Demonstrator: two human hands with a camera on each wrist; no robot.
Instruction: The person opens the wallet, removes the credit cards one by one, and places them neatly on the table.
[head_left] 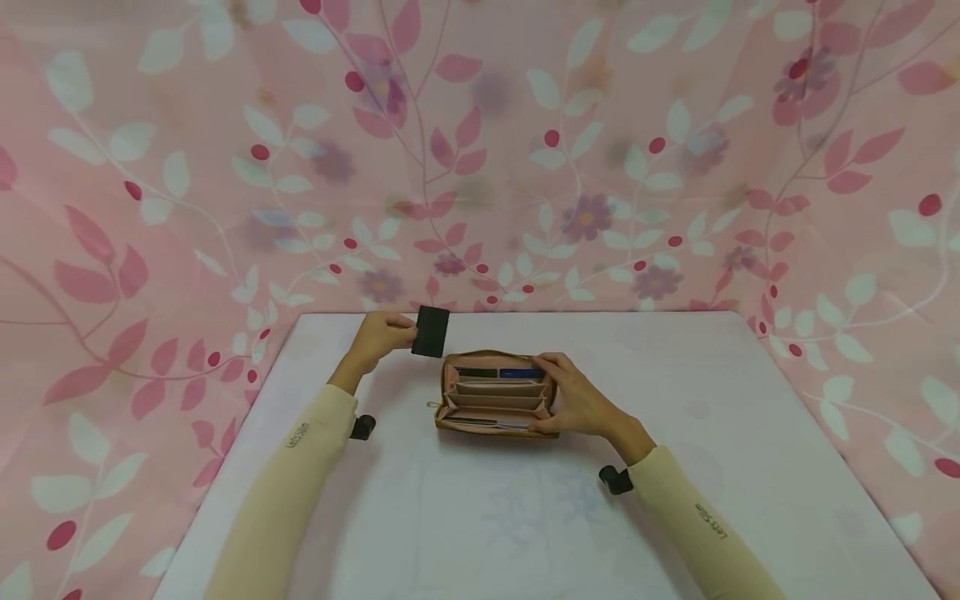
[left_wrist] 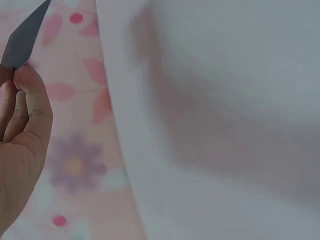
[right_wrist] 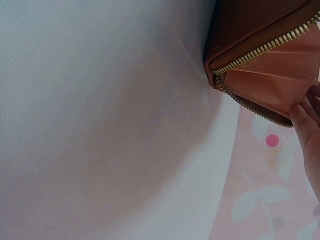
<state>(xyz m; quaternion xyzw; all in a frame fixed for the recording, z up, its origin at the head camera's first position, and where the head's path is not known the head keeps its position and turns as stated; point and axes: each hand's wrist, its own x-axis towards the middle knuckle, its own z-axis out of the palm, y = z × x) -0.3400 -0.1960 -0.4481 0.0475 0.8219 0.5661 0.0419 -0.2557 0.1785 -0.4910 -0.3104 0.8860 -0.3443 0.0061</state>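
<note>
A dark, flat card (head_left: pixel 431 332) is pinched by its edge between the thumb and fingers of my left hand (head_left: pixel 378 340), up and to the left of the wallet. In the left wrist view the same card (left_wrist: pixel 25 37) shows as a grey sliver above the fingertips. A brown zip-around wallet (head_left: pixel 495 401) lies unzipped and spread wide, its pinkish compartments facing up. Gripping its right end, my right hand (head_left: pixel 581 400) has the thumb at the near edge and fingers at the far edge. Dark and blue cards (head_left: pixel 519 373) sit in its slots.
The white table (head_left: pixel 465 517) stands against pink floral cloth (head_left: pixel 480 167) at the back and sides. Small dark wrist cameras (head_left: pixel 363 427) are fixed at both sleeve cuffs. A zip pull (head_left: pixel 432 405) sticks out at the wallet's left end.
</note>
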